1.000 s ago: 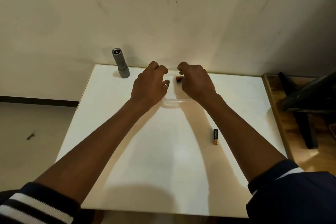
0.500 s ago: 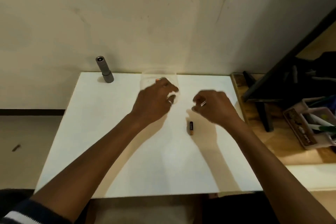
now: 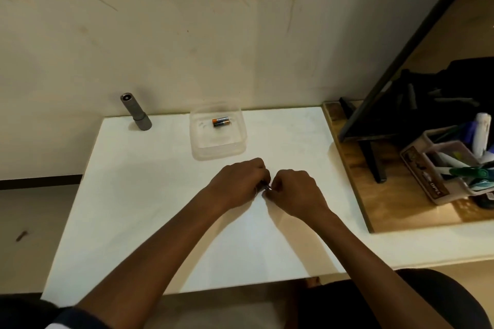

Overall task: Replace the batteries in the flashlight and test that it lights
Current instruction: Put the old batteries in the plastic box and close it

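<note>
The grey flashlight stands upright at the table's back left corner, far from both hands. To its right, a clear plastic container holds two orange-and-black batteries. My left hand and my right hand meet fingertip to fingertip at the middle of the white table, just in front of the container. Between them shows a small dark battery with a metal end. Both hands have curled fingers and pinch it. Most of it is hidden by the fingers.
A wooden board lies on the right of the table. It carries a black stand and a beige organiser full of pens. The wall runs right behind the table. The floor drops away on the left.
My left hand left the container and came down to the table's middle. My right hand moved in to meet it. The loose battery that lay on the table is no longer visible.
</note>
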